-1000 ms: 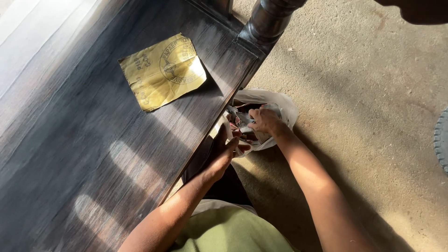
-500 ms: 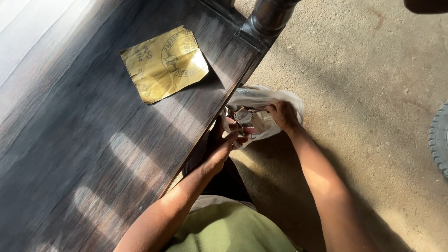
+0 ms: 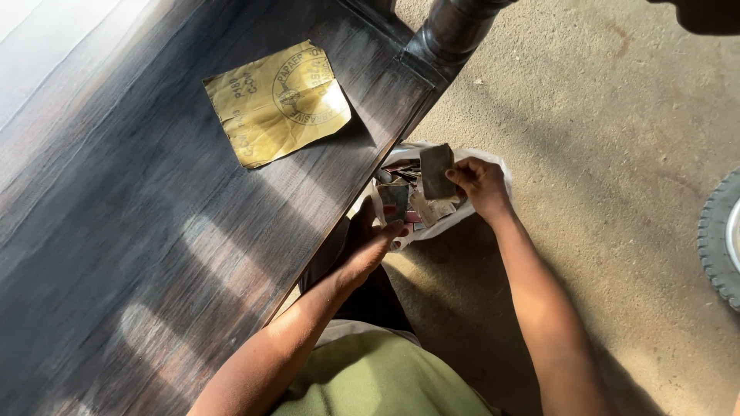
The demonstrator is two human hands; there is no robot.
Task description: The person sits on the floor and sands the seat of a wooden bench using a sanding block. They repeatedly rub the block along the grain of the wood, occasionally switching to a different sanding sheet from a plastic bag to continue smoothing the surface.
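A white plastic bag (image 3: pixel 493 166) with several small worn sandpaper pieces lies on the concrete floor beside the dark wooden table (image 3: pixel 154 231). My right hand (image 3: pixel 479 185) pinches one dark rectangular sandpaper piece (image 3: pixel 436 171) and holds it just above the bag's mouth. My left hand (image 3: pixel 375 243) grips the near edge of the bag, holding it apart. A yellow sandpaper sheet (image 3: pixel 279 102), printed side up, rests flat on the table top, away from both hands.
A turned dark table leg (image 3: pixel 455 27) stands just beyond the bag. Part of a black rubber tyre (image 3: pixel 721 243) shows at the right edge. Sunlit concrete floor (image 3: pixel 617 139) spreads to the right.
My right hand has come up out of the bag with a dark sandpaper piece pinched in it. My left hand has stayed on the bag's edge.
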